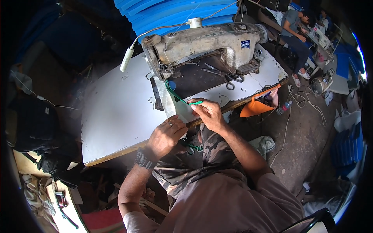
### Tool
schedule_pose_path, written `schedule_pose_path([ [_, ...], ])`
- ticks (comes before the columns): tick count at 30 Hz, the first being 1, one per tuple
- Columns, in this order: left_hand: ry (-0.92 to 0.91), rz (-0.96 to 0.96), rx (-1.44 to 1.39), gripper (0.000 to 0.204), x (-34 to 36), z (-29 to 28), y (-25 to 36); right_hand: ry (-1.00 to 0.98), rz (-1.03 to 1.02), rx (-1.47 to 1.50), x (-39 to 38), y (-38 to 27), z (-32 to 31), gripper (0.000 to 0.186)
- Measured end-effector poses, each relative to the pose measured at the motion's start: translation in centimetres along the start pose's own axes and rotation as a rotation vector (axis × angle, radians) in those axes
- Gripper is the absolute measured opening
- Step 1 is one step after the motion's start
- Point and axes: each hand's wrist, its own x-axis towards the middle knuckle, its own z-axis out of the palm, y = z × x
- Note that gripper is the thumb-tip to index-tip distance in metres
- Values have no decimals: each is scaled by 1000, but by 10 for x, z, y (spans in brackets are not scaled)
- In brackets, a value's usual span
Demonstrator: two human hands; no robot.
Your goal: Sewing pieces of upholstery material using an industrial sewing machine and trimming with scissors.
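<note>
An old, worn sewing machine (206, 42) stands on a white table (110, 112). From under its needle end, a green ribbon (179, 96) stretches toward me, and my right hand (210, 115) pinches it between thumb and fingers. Beside the ribbon, a pale, whitish strip of cloth (168, 104) hangs down from the needle area to the table's front edge. My left hand (167, 135) is closed on the near end of this strip, its fingertips partly hidden. More green ribbon (196, 148) dangles below the edge, over my lap.
Black-handled scissors (227, 77) lie on the machine's dark bed. An orange pouch (261, 104) hangs at the table's right edge, near a plastic bottle (284, 107). Blue foam sheets (167, 13) are stacked behind. At the upper right, another person (291, 35) sits at a machine.
</note>
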Motion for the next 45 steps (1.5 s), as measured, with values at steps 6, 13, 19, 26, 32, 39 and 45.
schedule_pose_path([
  [6, -8, -128, -64, 40, -16, 22, 10, -36, -292, -240, -4, -20, 3, 18],
  [13, 70, -204, -133, 44, -34, 44, 18, -175, -465, -555, -18, -43, 10, 23],
  [19, 117, -208, -105, 36, -43, 56, 17, -337, -555, -747, -22, -42, 9, 20],
  [26, 122, -214, -150, 34, -48, 60, 15, -374, -547, -749, -19, -45, 8, 22],
  [32, 135, -181, -114, 33, -48, 60, 16, -397, -528, -765, -21, -45, 8, 23],
  [39, 324, -263, -297, 25, -63, 45, 28, -387, -520, -758, -32, -38, 4, 37],
  [45, 518, -597, -374, 34, -83, 25, 20, -399, -631, -831, -26, -20, -2, 40],
])
